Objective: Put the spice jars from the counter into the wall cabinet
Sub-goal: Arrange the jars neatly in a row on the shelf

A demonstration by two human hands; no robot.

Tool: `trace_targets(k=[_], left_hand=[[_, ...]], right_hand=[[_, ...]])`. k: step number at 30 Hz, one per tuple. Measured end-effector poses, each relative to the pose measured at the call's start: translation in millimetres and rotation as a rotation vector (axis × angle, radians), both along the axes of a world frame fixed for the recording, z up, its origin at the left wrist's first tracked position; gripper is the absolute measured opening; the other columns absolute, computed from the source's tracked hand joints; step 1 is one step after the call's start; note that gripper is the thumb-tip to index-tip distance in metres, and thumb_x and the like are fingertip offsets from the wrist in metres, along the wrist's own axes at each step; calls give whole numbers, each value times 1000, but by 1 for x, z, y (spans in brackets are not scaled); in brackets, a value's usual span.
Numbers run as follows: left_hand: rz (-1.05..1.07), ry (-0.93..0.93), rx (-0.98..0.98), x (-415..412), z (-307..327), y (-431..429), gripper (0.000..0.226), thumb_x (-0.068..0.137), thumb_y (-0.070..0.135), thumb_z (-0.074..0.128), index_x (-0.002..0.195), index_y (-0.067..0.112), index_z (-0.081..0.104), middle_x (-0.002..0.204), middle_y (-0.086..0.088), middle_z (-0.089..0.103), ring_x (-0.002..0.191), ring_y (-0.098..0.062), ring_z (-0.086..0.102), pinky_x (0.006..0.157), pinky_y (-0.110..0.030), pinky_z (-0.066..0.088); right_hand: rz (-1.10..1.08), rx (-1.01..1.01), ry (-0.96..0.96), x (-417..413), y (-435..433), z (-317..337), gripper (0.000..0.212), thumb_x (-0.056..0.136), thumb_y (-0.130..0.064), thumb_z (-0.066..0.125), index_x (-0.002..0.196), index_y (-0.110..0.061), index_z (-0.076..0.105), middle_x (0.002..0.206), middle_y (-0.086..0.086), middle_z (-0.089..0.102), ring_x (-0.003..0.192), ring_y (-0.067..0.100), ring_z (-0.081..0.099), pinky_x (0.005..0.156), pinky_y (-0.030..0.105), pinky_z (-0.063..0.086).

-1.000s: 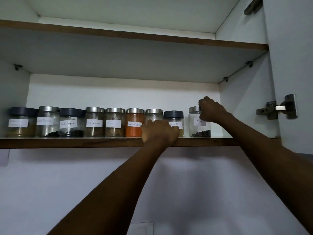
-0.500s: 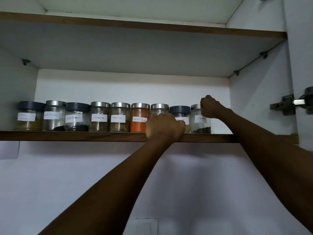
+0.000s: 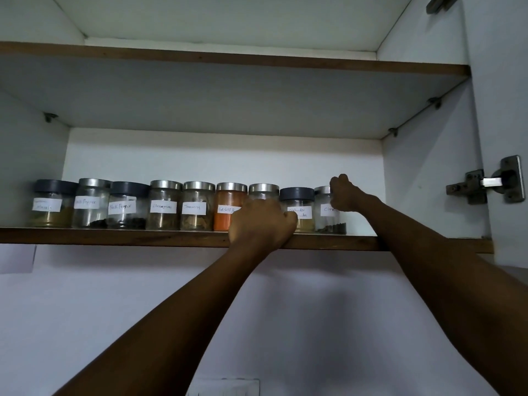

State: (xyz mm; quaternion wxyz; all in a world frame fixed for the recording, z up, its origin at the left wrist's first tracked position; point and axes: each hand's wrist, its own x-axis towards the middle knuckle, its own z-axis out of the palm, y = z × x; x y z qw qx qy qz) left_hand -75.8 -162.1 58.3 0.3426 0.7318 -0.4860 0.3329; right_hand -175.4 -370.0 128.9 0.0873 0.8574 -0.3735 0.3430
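Several labelled spice jars stand in a row on the lower cabinet shelf [image 3: 114, 236]. At the row's right end is the clove jar [image 3: 325, 222], clear with a silver lid and dark cloves at the bottom. My right hand [image 3: 344, 195] grips it at the lid and upper side. It stands close beside the dark-lidded coriander jar [image 3: 297, 195]. My left hand [image 3: 261, 222] is curled round the body of a silver-lidded jar [image 3: 263, 189], between the coriander jar and the orange red chilli jar [image 3: 227, 220]. That jar's label is hidden.
Above the jars is the bare upper shelf [image 3: 228, 59]. The open cabinet door [image 3: 503, 110] with its metal hinge [image 3: 485, 185] is at the right. Right of the clove jar the shelf runs bare to the cabinet's side wall [image 3: 428, 181].
My right hand has slid the clove jar left, closing the gap to the coriander jar. My left hand has stayed on the silver-lidded jar.
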Motion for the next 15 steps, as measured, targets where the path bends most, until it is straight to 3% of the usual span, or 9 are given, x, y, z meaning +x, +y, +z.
trace_targets(k=[2,4,5,10,15], left_hand=[[-13,-5,-45,0,-1,1,38,89,43,42,95,17,69,101,-8,64,77,-18,47,62,-27,33],[-10,-35,-94,-3,-3,3,36,89,43,43,94,18,69,97,-5,66,76,-18,52,61,-26,34],[-3,-55,-112,-4,-4,4,36,89,43,43,93,18,69,95,-5,67,76,-19,55,61,-26,34],[-56,-143,-182,-5,-6,7,29,91,40,43,85,22,65,91,1,67,69,-14,53,49,-21,27],[-128,-172,-44,-7,-9,17,32,97,40,35,86,22,60,92,-2,67,77,-19,59,56,-27,33]], right_hand=[[-18,10,-24,0,5,-3,14,88,-1,47,99,-3,39,142,26,19,76,28,48,83,38,38],[-65,-80,-80,-3,12,-3,52,88,-8,51,135,-5,27,150,23,8,107,42,50,99,45,36],[-82,-151,-129,-3,21,-2,61,87,-11,54,140,-7,24,150,22,12,112,43,48,100,47,36],[-48,-437,-248,-21,74,-9,44,80,-6,54,123,-4,50,131,17,44,109,34,50,92,41,37],[3,-512,-350,-55,137,-27,30,78,-8,51,106,-4,62,115,14,56,101,33,53,86,40,35]])
